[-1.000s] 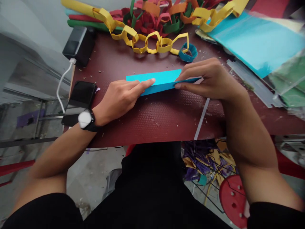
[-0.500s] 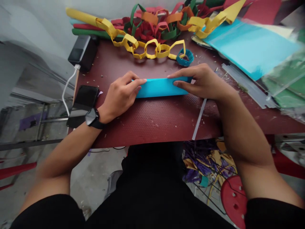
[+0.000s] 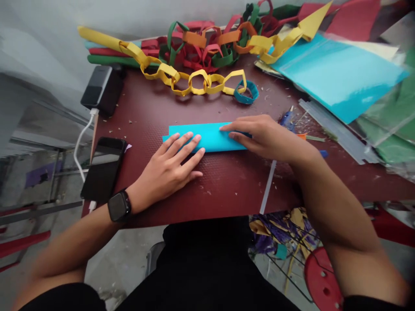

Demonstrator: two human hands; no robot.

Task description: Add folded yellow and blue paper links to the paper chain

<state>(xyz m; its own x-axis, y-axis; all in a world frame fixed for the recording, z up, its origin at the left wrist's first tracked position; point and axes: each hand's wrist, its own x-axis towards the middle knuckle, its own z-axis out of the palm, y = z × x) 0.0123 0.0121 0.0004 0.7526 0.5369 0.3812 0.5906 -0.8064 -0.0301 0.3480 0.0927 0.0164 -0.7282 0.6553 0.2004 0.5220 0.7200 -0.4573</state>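
A folded strip of bright blue paper [image 3: 212, 133] lies flat on the dark red table. Across its left part, my left hand [image 3: 175, 166] rests palm down with the fingers spread, the fingertips on the paper and the thumb on the table. My right hand [image 3: 259, 134] is over the right end, index finger and thumb apart and touching the paper's upper face. Its other fingers are mostly hidden. Beyond the strip lies a yellow paper chain [image 3: 197, 82], with a darker blue paper ring [image 3: 247, 93] linked at its end.
A black phone [image 3: 105, 166] and a black power bank [image 3: 102, 90] with a white cable are at left. Red, green and orange paper chains [image 3: 210, 47] pile up behind. Blue sheets [image 3: 337, 73] lie at right, near a glue gun's blue body [image 3: 288, 119] and clear glue sticks [image 3: 268, 185].
My left hand has gone from gripping the paper's left end to lying flat on it with fingers spread. The paper now lies flatter. The view has shifted, so the table appears lower.
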